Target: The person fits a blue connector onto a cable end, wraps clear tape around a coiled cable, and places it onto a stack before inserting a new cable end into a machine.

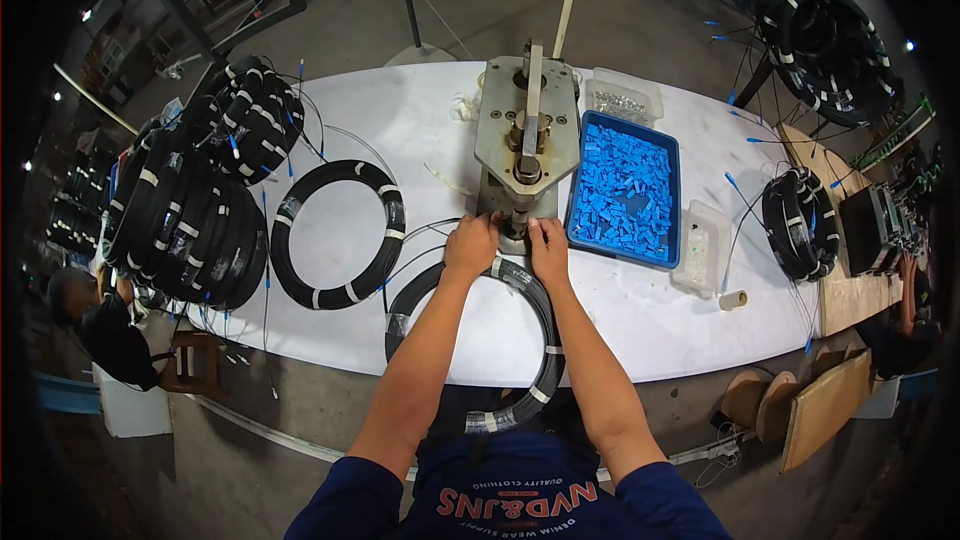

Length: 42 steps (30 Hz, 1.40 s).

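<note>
At the foot of a metal hand press, my left hand is closed, its fingertips against the left side of the working point. A thin black cable runs from the left into this hand. Opposite it, my right hand is also closed, with fingertips at the press's right side. What lies between the fingers is hidden. Below both hands, a coil of black cable bound with white tape hangs partly over the table edge, under my forearms.
To the right of the press stand a blue tray of small blue parts and clear plastic boxes. Another cable coil lies at left, beside stacked coils. More coils are at right. Other people sit at both sides.
</note>
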Tool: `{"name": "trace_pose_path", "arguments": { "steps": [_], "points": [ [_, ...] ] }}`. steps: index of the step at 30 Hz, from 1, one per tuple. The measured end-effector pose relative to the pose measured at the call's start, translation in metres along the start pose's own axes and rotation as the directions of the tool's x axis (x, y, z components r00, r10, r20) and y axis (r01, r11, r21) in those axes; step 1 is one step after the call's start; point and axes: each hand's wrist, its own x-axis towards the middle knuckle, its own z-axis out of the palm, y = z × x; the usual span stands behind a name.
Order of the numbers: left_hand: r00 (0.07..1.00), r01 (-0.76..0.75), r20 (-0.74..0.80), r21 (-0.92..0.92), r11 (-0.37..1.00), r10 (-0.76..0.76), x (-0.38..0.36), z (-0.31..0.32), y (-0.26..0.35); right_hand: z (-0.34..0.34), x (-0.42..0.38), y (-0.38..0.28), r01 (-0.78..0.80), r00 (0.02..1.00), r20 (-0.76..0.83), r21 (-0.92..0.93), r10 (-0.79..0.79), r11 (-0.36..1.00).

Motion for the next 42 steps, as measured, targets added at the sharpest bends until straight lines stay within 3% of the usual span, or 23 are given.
{"name": "trace_pose_path", "arguments": {
  "steps": [42],
  "points": [
    [1.000,0.021,0.011,-0.009,1.000,-0.021,0.0005,0.0004,0.0010,-0.0005,-0.0005,-0.0021,-0.017,1.000,-0.001,0.006,0.017,1.000]
  ]
}}
